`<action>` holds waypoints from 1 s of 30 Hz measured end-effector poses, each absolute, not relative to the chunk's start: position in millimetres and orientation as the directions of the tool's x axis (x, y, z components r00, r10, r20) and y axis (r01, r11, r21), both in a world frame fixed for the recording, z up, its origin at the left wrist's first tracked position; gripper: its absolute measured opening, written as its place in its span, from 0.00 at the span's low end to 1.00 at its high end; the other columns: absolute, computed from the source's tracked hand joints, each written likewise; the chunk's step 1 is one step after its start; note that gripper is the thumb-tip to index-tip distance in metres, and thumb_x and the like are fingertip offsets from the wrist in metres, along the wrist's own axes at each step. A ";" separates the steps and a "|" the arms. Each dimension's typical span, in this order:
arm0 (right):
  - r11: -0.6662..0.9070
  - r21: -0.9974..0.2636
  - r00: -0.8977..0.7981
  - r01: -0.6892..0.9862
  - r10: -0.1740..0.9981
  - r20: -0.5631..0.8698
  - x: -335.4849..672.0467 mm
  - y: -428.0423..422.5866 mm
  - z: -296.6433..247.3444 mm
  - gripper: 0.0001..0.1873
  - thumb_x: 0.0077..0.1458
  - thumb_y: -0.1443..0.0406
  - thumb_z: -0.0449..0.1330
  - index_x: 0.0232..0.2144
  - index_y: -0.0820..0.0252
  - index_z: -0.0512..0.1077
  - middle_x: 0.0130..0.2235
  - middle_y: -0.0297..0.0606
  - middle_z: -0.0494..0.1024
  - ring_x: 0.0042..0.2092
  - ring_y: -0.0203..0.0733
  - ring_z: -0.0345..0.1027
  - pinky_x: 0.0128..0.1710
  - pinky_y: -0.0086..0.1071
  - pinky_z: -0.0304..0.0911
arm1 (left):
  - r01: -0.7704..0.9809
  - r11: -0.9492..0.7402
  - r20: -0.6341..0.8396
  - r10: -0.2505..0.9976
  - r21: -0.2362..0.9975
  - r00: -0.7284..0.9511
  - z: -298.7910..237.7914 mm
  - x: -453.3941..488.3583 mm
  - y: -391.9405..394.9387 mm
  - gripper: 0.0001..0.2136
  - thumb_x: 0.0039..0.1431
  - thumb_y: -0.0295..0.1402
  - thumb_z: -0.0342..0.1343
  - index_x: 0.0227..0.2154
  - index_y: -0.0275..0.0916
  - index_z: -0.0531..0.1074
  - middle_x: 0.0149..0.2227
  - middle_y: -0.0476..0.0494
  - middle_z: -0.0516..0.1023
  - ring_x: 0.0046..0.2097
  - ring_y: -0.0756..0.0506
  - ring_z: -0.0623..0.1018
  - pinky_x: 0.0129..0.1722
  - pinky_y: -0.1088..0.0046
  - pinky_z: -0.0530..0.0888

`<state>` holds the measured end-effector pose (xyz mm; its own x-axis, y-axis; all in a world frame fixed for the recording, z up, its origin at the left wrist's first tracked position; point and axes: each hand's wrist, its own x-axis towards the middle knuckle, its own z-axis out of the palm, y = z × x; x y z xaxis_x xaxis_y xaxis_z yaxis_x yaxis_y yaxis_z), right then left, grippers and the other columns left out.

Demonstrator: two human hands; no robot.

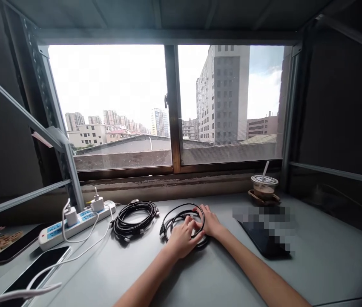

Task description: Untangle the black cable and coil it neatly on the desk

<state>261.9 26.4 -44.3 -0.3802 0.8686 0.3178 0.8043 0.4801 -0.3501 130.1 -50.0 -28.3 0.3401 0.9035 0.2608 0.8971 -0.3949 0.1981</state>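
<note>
The cable (184, 214) lies loosely coiled on the table (232, 281), right under both hands! Left hand (183, 235), fingers curled, closes on its near loops, perhaps keeping them from springing apart. Right hand (209, 221) bends in at the coil's far right side, a loop crossing it, seemingly steadying that edge; whether it truly grips, I can't tell. Just left of the hands, a finished-looking coil (119, 221), likely set clear. Beyond that, the power strip (79, 226); away to the right, a drink (263, 185), safely apart.

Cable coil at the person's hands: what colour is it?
The cable coil is black, as the head view shows.
</note>
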 end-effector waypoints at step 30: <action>0.453 -0.287 -0.388 0.844 0.885 0.257 261.0 19.2 -34.2 0.21 0.57 0.58 0.50 0.51 0.60 0.65 0.50 0.47 0.66 0.52 0.50 0.57 0.47 0.36 0.59 | 0.901 -0.408 0.234 0.900 0.149 0.369 -24.0 131.9 -50.6 0.15 0.63 0.44 0.39 0.39 0.41 0.66 0.45 0.42 0.69 0.41 0.41 0.76 0.37 0.66 0.70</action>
